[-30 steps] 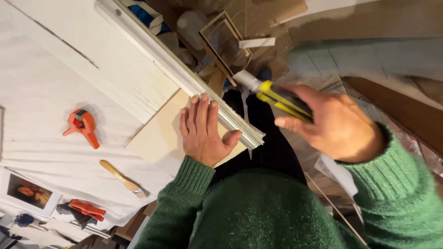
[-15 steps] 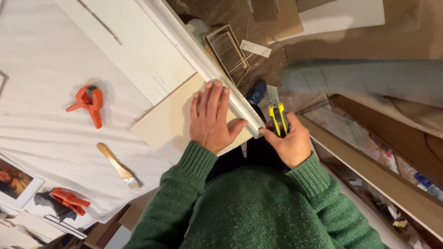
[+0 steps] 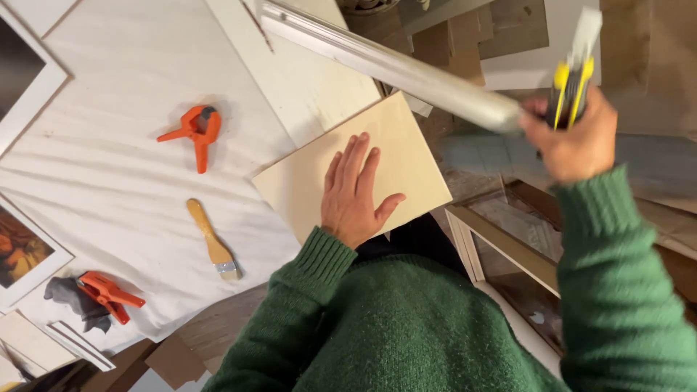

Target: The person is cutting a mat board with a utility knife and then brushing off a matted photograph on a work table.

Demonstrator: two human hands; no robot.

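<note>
My left hand (image 3: 354,194) lies flat, fingers apart, on a thin pale wooden board (image 3: 406,149) that juts over the edge of the white-covered table (image 3: 123,189). My right hand (image 3: 573,141) is raised at the upper right, gripping a yellow and black utility knife (image 3: 573,76) and also holding the near end of a long white moulding strip (image 3: 385,62). The strip runs up and left across the table, lifted off the board.
On the white cloth lie an orange spring clamp (image 3: 194,131), a small wooden brush (image 3: 212,243) and a second orange clamp (image 3: 109,292). Framed pictures (image 3: 22,250) sit at the left edge. A wooden frame with glass (image 3: 508,243) and cardboard pieces lie on the floor to the right.
My right hand rose from beside the board to the upper right, taking the knife and the moulding strip's end with it. The strip no longer lies on the board. My left hand stayed flat.
</note>
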